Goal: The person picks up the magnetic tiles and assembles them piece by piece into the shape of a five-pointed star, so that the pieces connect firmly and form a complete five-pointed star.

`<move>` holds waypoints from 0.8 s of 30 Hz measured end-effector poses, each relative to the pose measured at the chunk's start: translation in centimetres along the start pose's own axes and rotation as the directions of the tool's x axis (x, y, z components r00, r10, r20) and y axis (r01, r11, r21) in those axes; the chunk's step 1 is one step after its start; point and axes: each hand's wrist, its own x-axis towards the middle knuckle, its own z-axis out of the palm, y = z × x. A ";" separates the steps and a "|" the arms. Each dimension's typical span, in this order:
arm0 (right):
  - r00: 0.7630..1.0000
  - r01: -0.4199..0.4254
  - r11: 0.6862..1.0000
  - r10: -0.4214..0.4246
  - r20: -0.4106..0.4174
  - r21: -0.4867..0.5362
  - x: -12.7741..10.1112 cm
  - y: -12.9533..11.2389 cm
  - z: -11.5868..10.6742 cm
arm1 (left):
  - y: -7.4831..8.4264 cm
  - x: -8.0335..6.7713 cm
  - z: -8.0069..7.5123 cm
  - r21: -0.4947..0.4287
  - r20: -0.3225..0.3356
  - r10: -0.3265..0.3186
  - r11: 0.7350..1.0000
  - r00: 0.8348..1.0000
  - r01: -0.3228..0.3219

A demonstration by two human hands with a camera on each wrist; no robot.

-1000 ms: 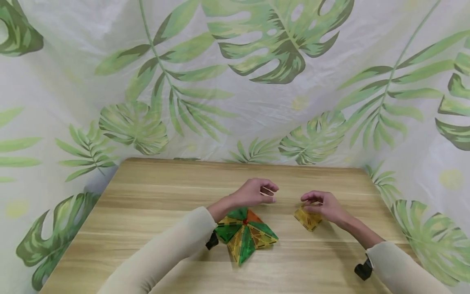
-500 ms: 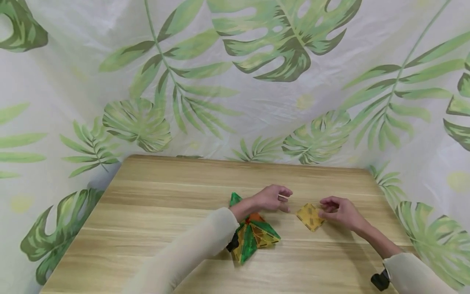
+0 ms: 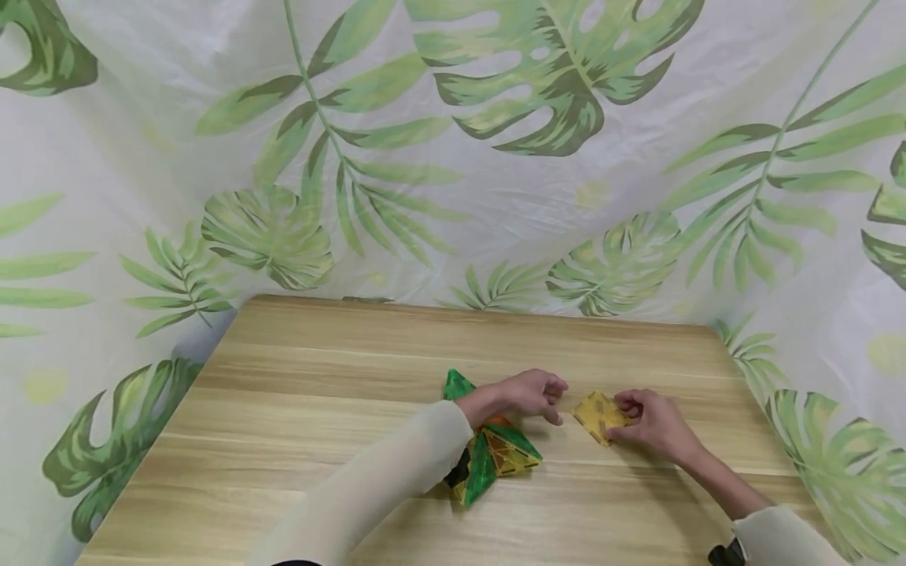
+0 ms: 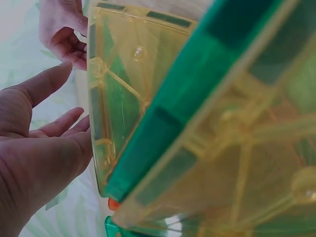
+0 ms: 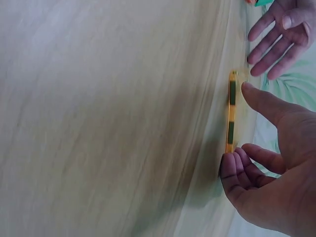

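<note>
A flat yellow square tile (image 3: 593, 412) lies on the wooden table (image 3: 318, 377). My right hand (image 3: 650, 418) pinches its right edge, and the right wrist view shows the tile (image 5: 230, 113) edge-on between the thumb and curled fingers of the right hand (image 5: 276, 163). My left hand (image 3: 534, 393) hovers just left of the tile with relaxed fingers, holding nothing. Under that wrist sits a cluster of green, yellow and orange triangular tiles (image 3: 499, 456). The cluster (image 4: 197, 123) fills the left wrist view beside the left hand (image 4: 39, 148).
A leaf-print cloth (image 3: 495, 157) hangs behind the table and down both its sides. Bare wood stretches left of the cluster and along the far edge. Black wrist camera mounts show at each sleeve.
My left hand has moved right, over the tile cluster and close to the yellow tile. My right hand has slid from over the tile to its right edge.
</note>
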 end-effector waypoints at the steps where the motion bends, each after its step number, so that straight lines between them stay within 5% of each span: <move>1: 1.000 0.001 1.000 -0.001 -0.002 0.000 0.0 -0.1 0.1 | 0.0 0.1 0.0 0.003 0.003 -0.001 1.000 1.000 0.001; 13: 0.999 -0.009 1.000 0.010 -0.034 0.022 0.6 -1.3 1.8 | -0.1 0.3 -0.1 -0.039 0.074 -0.011 0.999 0.997 0.014; 24: 0.999 -0.023 0.998 0.025 -0.034 0.055 0.8 -2.6 2.7 | 0.0 0.0 0.2 -0.040 0.072 -0.026 0.999 0.997 0.029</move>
